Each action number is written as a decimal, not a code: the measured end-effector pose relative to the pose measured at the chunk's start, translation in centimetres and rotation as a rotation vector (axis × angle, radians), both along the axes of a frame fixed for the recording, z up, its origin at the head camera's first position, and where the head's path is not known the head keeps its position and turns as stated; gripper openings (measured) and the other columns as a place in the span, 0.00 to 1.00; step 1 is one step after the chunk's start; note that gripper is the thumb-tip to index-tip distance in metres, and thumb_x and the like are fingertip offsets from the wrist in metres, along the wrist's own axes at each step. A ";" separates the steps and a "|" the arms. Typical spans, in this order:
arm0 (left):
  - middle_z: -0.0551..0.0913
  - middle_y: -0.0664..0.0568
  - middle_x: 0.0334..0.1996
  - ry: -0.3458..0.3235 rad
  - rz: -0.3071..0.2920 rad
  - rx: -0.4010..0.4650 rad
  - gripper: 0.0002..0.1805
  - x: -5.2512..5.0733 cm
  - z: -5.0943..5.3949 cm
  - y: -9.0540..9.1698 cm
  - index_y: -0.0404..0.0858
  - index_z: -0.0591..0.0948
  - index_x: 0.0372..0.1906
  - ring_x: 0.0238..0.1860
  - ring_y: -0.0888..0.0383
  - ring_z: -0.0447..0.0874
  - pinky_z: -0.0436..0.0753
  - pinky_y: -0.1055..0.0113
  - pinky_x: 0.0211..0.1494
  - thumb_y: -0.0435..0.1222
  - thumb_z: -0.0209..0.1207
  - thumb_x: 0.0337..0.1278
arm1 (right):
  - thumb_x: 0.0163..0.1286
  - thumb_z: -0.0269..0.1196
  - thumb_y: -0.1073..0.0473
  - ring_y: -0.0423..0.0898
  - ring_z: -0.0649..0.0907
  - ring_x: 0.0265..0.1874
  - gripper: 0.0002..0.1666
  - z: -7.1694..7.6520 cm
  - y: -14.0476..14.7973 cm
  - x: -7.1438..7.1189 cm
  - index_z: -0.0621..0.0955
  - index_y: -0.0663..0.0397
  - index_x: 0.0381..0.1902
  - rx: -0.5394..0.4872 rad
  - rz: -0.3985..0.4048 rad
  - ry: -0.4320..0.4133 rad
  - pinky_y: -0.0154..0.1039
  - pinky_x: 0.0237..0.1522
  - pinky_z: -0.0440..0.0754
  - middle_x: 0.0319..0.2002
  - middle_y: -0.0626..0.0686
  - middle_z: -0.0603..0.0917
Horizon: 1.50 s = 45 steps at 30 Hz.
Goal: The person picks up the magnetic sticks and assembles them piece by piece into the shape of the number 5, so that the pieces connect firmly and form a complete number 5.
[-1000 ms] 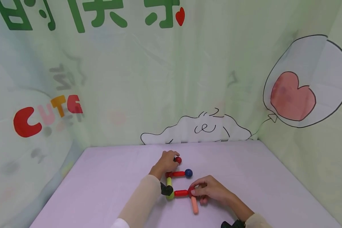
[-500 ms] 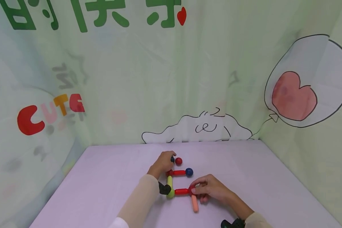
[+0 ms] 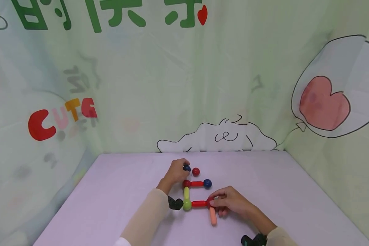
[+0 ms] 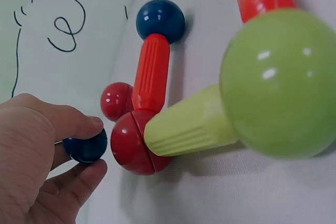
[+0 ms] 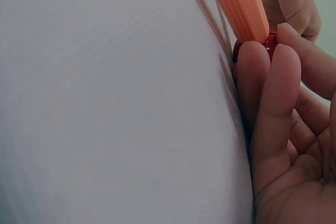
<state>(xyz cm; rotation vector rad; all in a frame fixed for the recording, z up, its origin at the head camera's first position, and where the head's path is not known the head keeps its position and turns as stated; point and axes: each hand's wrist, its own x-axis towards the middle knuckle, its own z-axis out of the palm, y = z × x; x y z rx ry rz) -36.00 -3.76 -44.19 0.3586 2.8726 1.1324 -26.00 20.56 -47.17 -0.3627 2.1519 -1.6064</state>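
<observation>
My left hand (image 3: 176, 171) pinches a blue ball (image 4: 86, 146) between thumb and fingers at the far side of the table. Close beside it lies a loose red ball (image 3: 195, 172). Nearer stands a joined chain of balls and rods: a blue ball (image 3: 207, 183), a red rod (image 3: 197, 183), a red ball (image 4: 137, 142), a yellow-green rod (image 4: 197, 121), a green ball (image 4: 278, 82) and another red rod (image 3: 199, 204). At the chain's near right end, my right hand (image 3: 232, 202) grips a red ball (image 3: 209, 202), partly hidden by the fingers. From that ball an orange rod (image 3: 213, 216) points toward me.
The pieces lie on a pale lilac table (image 3: 110, 205). A printed curtain (image 3: 172, 85) hangs behind it and at both sides. Each wrist wears a black camera (image 3: 175, 203).
My left hand has moved from the loose red ball slightly left, and the blue ball in its fingers has come into view. The right hand keeps its grip. The head view has shifted a little.
</observation>
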 end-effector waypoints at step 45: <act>0.84 0.63 0.39 -0.106 -0.341 0.338 0.17 12.6 -1.0 -0.5 0.44 0.87 0.47 0.39 0.60 0.81 0.84 0.72 0.45 0.33 0.75 0.50 | 0.69 0.69 0.52 0.44 0.83 0.23 0.22 -0.2 0.3 0.1 0.85 0.59 0.55 0.035 0.017 0.016 0.33 0.29 0.82 0.34 0.55 0.88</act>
